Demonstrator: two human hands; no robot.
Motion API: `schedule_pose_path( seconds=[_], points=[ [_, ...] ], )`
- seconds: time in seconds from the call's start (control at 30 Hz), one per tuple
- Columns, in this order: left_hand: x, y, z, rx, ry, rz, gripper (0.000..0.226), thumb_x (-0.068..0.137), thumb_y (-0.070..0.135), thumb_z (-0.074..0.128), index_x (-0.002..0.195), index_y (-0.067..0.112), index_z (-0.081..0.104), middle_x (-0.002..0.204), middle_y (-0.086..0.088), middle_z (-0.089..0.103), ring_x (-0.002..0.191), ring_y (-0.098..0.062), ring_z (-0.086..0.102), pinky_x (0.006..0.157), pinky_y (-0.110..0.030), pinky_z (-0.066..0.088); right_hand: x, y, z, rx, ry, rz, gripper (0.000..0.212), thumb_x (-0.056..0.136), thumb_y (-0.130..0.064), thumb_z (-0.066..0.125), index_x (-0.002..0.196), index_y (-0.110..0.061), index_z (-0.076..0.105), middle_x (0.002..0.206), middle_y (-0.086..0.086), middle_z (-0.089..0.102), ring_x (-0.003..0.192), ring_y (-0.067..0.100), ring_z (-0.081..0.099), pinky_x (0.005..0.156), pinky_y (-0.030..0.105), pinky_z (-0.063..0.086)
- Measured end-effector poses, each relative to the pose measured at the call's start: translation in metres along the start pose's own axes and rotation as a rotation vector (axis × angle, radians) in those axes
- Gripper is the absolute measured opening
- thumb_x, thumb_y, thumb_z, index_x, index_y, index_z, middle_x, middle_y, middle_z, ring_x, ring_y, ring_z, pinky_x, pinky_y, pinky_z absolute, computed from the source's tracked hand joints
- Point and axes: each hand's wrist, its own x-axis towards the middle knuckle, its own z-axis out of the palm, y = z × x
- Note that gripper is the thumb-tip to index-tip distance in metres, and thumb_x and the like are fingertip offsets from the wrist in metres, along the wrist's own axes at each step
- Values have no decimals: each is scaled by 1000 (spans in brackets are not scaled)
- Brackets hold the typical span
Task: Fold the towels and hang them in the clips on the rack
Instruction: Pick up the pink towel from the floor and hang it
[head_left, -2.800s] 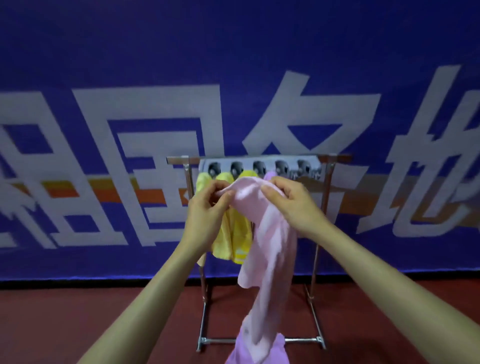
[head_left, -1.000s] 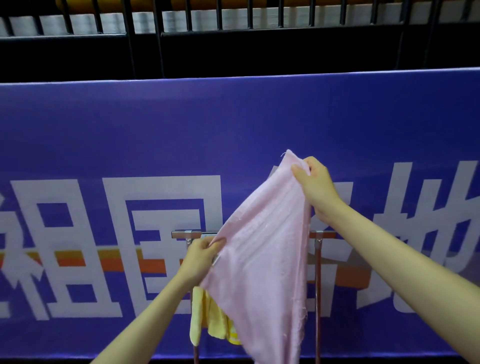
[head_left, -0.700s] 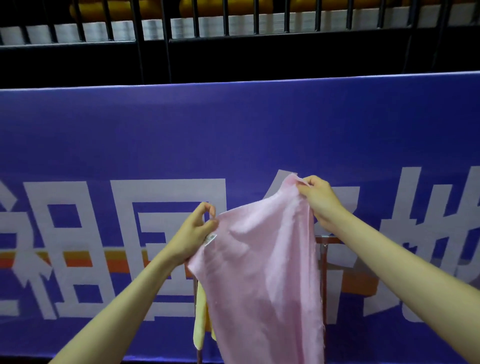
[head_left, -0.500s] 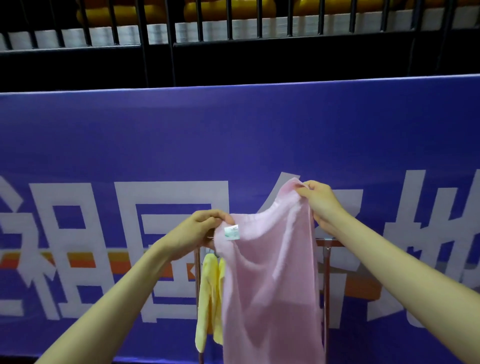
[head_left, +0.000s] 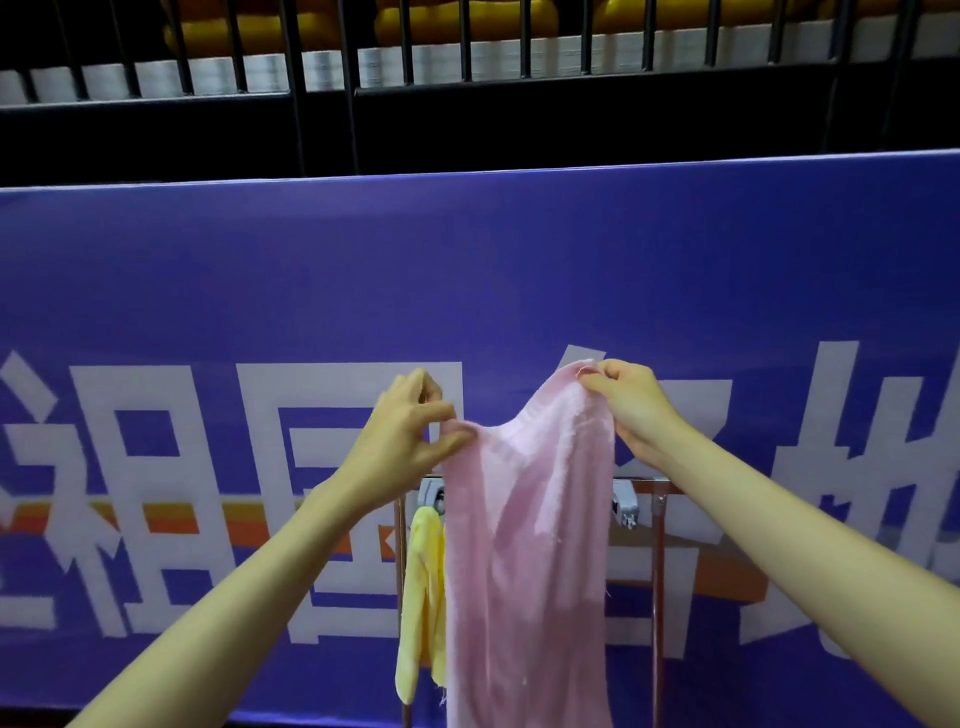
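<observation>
- Pink towel (head_left: 524, 561) hung at lower centre of the frame, in front of the rack (head_left: 658, 571).
- My left hand (head_left: 402, 441) pinched its left corner; my right hand (head_left: 631, 408) pinched the higher right corner.
- Yellow towel (head_left: 421, 597) hung clipped behind, lower left of the pink.

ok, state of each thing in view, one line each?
pink towel: held up by two top corners, hanging unfolded in front of the rack
left hand: pinches one corner
right hand: pinches the other corner
yellow towel: hanging from the rack
rack: upright, one empty clip visible
</observation>
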Motion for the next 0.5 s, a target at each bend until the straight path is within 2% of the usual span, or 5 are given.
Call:
schedule_pose_path(
  seconds=[0.1, 0.17, 0.27, 0.37, 0.5],
  points=[
    [2, 9, -7, -280, 17, 24, 19, 89, 39, 57, 77, 24, 60, 99, 6, 53, 97, -14, 51, 82, -21, 45, 0, -1, 0, 20, -9, 9, 13, 88, -11, 60, 93, -3, 68, 101, 18, 67, 97, 31, 63, 90, 46, 51],
    [3, 18, -13, -489, -14, -29, 17, 92, 29, 59, 80, 17, 61, 88, 1, 60, 85, -11, 58, 73, -22, 49, -2, -3, 0, 77, -28, 19, 13, 87, -3, 59, 96, -5, 69, 106, 18, 67, 103, 31, 63, 98, 50, 49],
    [5, 27, -16, -620, 43, -125, 26, 91, 26, 55, 73, 8, 55, 68, 1, 51, 64, -7, 48, 58, -16, 40, -5, -2, 1, 113, -53, 5, 14, 87, -4, 61, 97, -4, 71, 109, 20, 68, 100, 25, 63, 100, 50, 47],
    [8, 34, -14, -617, 92, -172, 22, 90, 24, 57, 69, 20, 58, 65, 2, 51, 61, -6, 44, 55, -16, 36, -12, -4, 3, 154, -82, 17, 14, 87, -16, 67, 96, -9, 75, 107, 12, 72, 108, 26, 65, 100, 48, 48],
    [10, 42, -6, -573, 92, -187, 20, 89, 12, 63, 75, 24, 68, 71, 2, 65, 65, -6, 56, 61, -18, 43, -21, -8, 10, 212, -115, 26, 12, 89, -17, 64, 86, -12, 75, 95, 9, 74, 95, 26, 69, 88, 41, 55]
  ],
)
